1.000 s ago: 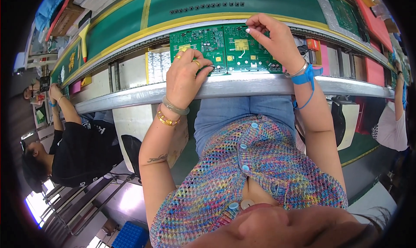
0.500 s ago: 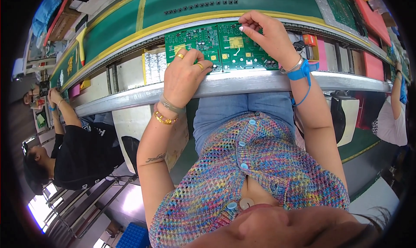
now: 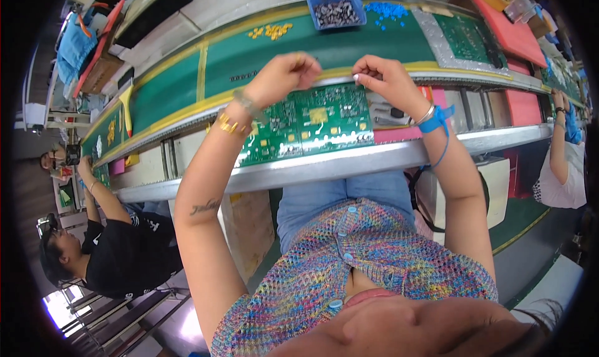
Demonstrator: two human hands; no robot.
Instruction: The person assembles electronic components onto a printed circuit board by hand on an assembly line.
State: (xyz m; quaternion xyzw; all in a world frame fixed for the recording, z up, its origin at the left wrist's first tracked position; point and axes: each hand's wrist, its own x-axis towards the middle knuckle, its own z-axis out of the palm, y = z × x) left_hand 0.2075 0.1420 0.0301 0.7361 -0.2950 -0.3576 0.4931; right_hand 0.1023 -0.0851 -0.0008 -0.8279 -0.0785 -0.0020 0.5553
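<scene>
A green circuit board, dotted with small parts and yellow patches, lies across the metal rails in front of me. My left hand is above its far left part, near a row of small black components on the green mat; motion smears its fingers. Past the board's far right corner, my right hand has its fingers curled, with thumb and forefinger together at the tips. Whatever may be between those tips is too small to make out. A blue band with a cord circles my right wrist.
On the green mat beyond the rail are yellow parts, blue parts and a blue bin of dark components. Another board lies farther right. Co-workers sit at both sides. A metal rail runs along the near edge.
My left hand has lifted off the board and moved toward the row of black components. My right hand has come away from the board's far edge. The view has shifted, showing more of the mat.
</scene>
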